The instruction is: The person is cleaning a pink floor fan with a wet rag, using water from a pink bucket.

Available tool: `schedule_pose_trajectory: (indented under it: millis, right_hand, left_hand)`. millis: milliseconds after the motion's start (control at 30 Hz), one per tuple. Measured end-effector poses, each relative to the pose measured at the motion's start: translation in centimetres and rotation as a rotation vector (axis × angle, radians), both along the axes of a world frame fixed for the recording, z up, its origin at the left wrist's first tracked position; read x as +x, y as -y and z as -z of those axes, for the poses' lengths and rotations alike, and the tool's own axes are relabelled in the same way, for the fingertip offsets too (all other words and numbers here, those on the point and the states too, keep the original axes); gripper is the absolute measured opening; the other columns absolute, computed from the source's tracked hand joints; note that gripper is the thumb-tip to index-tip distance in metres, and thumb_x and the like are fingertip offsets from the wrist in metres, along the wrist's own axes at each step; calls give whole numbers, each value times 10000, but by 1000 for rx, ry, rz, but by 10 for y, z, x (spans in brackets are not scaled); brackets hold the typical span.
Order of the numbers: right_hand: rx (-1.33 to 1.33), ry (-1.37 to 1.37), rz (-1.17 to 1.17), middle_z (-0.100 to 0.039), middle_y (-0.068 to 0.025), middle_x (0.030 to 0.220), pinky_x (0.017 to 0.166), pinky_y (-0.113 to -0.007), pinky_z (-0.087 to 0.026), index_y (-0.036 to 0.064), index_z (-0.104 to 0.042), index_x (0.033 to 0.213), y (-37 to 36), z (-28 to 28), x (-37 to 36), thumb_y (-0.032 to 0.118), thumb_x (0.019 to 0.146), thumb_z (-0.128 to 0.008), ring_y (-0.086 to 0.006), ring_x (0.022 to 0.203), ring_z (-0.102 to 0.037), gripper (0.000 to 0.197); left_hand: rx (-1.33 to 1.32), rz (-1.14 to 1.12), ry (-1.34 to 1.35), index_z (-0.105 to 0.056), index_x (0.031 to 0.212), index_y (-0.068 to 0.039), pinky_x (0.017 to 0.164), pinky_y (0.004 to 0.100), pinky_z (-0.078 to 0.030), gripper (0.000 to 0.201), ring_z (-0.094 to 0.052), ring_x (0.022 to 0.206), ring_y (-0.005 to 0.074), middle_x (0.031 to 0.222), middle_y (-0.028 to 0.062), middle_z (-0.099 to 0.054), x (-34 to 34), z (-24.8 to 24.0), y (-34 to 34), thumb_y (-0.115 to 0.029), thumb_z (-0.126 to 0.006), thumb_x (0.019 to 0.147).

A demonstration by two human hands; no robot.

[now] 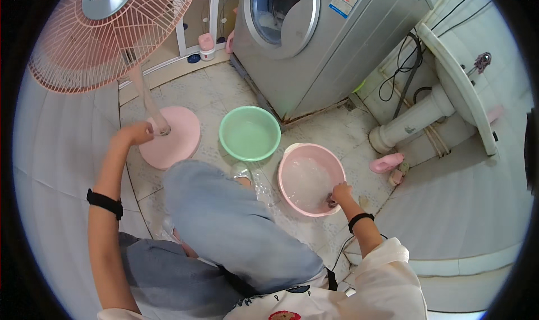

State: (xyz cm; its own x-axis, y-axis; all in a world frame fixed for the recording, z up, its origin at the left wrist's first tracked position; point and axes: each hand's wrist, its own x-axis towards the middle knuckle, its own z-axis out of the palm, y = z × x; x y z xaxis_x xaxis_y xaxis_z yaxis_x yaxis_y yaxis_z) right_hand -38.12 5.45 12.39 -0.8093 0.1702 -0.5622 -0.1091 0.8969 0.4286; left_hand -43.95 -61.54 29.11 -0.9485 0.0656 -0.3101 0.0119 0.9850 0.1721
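Observation:
My left hand (137,133) is over the left edge of the pink round base (178,140) of a standing fan, its fingers curled beside the foot of the pole (147,98). I cannot tell whether it touches the pole. My right hand (341,192) reaches over the right rim of a pink basin (283,179) with water in it. Its fingers are closed on a small dark cloth-like thing (332,200), held low inside the basin wall. To the left of that basin, and farther off, stands a green basin (250,133) with what looks like water in it.
A pink fan head (106,45) fills the upper left. Beyond the basins stands a grey front-loading washing machine (337,50). At right are a pedestal sink (460,90) and a pink bottle (386,163) lying on the floor. A wet patch (263,188) lies between my foot and the pink basin.

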Motion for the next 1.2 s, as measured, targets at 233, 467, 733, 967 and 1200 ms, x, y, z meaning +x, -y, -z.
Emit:
schedule_pose_trajectory:
  millis: [233, 467, 733, 967, 1200]
  right_hand:
    - [80, 28, -94, -521, -42, 1208, 895, -364, -381, 148, -607, 1093, -20, 2, -11, 375, 735, -652, -204, 1161, -431, 426]
    - [177, 69, -172, -424, -77, 1278, 881, -379, -401, 144, -625, 1071, 14, -8, -18, 356, 726, -651, -223, 1214, -323, 406]
    - [-628, -275, 330, -601, -98, 810, 728, -394, -502, 61, -643, 913, -54, 52, -56, 60, 642, -659, -224, 761, -580, 271]
    - [-1713, -464, 1467, -481, -42, 581, 465, -273, -428, 49, -518, 725, 3, 65, -62, 84, 755, -572, -169, 535, -509, 71]
    - [-1948, -405, 1403, -391, -7, 593, 365, -245, -250, 77, -480, 781, -3, 84, -62, 148, 820, -571, -114, 411, -331, 121]
  left_hand:
    - [125, -23, -46, -623, 954, -54, 771, 372, -460, 307, -590, 890, 304, 954, 164, -623, -36, -41, -41, -264, -582, 734]
    - [34, 21, -27, -624, 967, -33, 764, 377, -465, 319, -599, 866, 294, 922, 157, -633, -62, -20, -34, -251, -573, 739]
    - [94, -101, 177, -602, 1004, 13, 630, 335, -500, 382, -627, 664, 234, 875, 145, -634, -103, 12, -31, -295, -544, 785]
    - [172, -145, 194, -606, 979, 11, 684, 358, -478, 366, -623, 681, 265, 846, 148, -641, -108, 36, -37, -282, -520, 779]
    - [81, -53, 255, -619, 976, -41, 838, 358, -442, 329, -555, 976, 284, 1046, 141, -594, -137, 60, -54, -285, -557, 763]
